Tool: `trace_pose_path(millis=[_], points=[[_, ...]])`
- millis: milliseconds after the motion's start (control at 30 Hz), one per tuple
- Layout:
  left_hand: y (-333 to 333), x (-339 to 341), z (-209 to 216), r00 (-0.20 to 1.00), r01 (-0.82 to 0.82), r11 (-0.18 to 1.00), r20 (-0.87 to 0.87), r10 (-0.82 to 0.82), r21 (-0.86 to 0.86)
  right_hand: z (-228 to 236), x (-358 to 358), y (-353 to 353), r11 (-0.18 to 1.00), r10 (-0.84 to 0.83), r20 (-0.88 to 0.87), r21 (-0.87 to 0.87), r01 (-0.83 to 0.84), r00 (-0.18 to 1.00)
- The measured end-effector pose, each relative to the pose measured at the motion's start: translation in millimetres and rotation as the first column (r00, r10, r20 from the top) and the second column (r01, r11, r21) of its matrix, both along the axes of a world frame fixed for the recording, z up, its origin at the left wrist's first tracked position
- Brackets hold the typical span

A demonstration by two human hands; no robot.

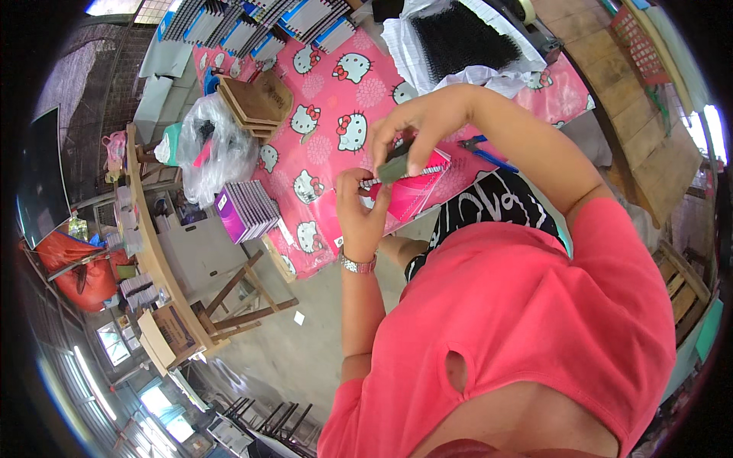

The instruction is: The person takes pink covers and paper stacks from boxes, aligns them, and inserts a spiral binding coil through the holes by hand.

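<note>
A pink spiral notebook (412, 195) lies near the front edge of a table with a pink cartoon-print cover (317, 130). My left hand (360, 206), with a watch at its wrist, grips the notebook's left end at the wire spine. My right hand (420, 130) pinches a small dark green block (395, 165) and holds it against the spine. What lies beneath the block is hidden. Just right of the notebook rest blue-handled pliers (490, 153), touched by neither hand.
Stacks of blue-and-white spiral notebooks (259, 27) line the far left. A white sack (397, 46) bears a heap of black wire bindings (466, 40). To the left are brown boards (256, 103), a clear plastic bag (217, 149) and purple spiral notebooks (246, 211).
</note>
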State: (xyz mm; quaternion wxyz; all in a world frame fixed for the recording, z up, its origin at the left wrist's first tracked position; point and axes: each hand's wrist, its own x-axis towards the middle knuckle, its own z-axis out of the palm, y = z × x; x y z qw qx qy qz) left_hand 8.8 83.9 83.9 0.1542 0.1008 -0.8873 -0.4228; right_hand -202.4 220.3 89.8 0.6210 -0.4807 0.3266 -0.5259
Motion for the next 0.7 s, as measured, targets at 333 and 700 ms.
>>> trace_pose_path(millis=[333, 700], points=[[1.7, 5.7, -6.9, 0.980, -0.188, 0.836, 0.045, 0.193, 0.516, -58.0, -16.7, 28.3, 0.454, -0.734, -0.678, -0.451, 0.768, 0.036], [4.1, 16.4, -7.8, 0.968, -0.223, 0.739, 0.057, 0.243, 0.636, -84.2, 96.9, 147.2, 0.423, -0.452, -0.853, -0.462, 0.780, -0.260]])
